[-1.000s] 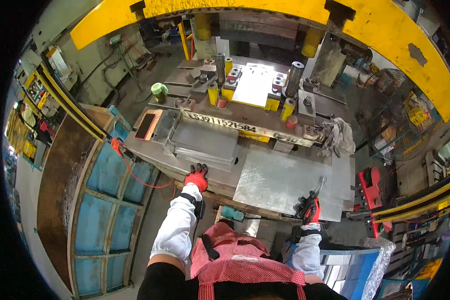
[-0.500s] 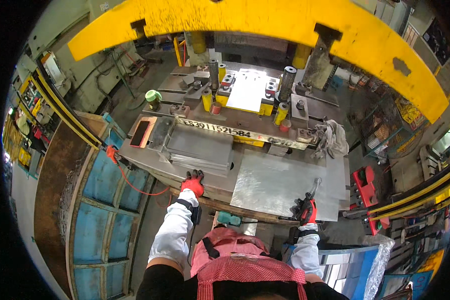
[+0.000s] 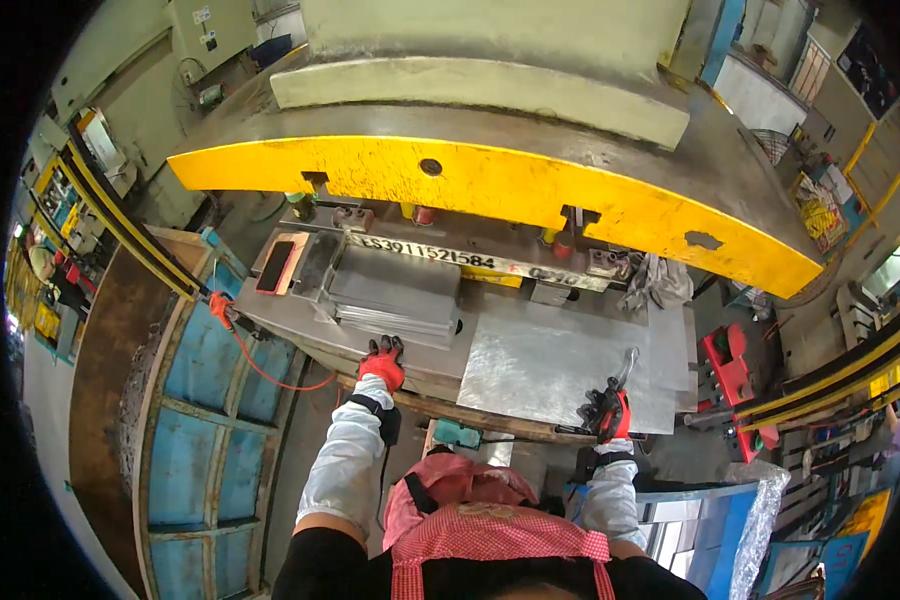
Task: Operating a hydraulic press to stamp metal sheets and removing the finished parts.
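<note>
Flat metal sheet (image 3: 555, 365) lies on the press counter (image 3: 300, 335), not yet under the die; left hand (image 3: 383, 361) rests open at the counter's edge, right hand (image 3: 610, 412) grips a slim tool (image 3: 627, 362).

left hand (image 3: 383, 361): red-and-black glove | right hand (image 3: 608, 412): same glove | sleeves: pale white covers, black cuffs | apron: red-and-white checked, red straps

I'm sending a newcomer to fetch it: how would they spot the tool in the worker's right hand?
Start at the big yellow press beam. Below it lies a flat bare metal sheet; at its near right edge the right hand holds a slim shiny metal tool, the only thin rod there.
</note>
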Available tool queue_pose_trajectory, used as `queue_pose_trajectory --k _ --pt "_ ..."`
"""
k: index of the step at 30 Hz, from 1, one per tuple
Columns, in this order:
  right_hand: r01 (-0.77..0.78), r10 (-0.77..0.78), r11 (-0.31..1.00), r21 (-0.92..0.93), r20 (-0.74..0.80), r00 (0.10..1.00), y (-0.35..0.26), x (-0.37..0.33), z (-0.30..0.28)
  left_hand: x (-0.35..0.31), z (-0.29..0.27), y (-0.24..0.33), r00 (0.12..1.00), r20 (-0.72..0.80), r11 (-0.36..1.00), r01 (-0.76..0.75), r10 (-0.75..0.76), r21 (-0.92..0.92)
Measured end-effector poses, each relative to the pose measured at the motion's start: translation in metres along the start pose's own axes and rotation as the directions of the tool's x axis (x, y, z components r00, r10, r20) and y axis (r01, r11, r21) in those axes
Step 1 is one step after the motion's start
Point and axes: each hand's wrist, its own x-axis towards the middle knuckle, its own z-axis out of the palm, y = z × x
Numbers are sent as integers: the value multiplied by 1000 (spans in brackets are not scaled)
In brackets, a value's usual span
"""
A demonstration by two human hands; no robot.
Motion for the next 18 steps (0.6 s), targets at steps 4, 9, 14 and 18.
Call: queue_pose_trajectory --k 4,9,14,18 --pt "59 -58 998 -33 42 997 0 0 0 0 -6 1 998 62 999 21 -20 -24" --pt "-26 28 998 -52 26 999 -1 2 -6 -4 -3 3 996 -73 997 -39 44 69" --pt "48 -43 998 -38 123 992 -5 -13 4 -2 -3 -3 1000 0 998 -16 16 -59" --pt "202 -199 972 -117 31 979 6 -7 -7 -4 0 0 997 -53 995 -52 48 -89"
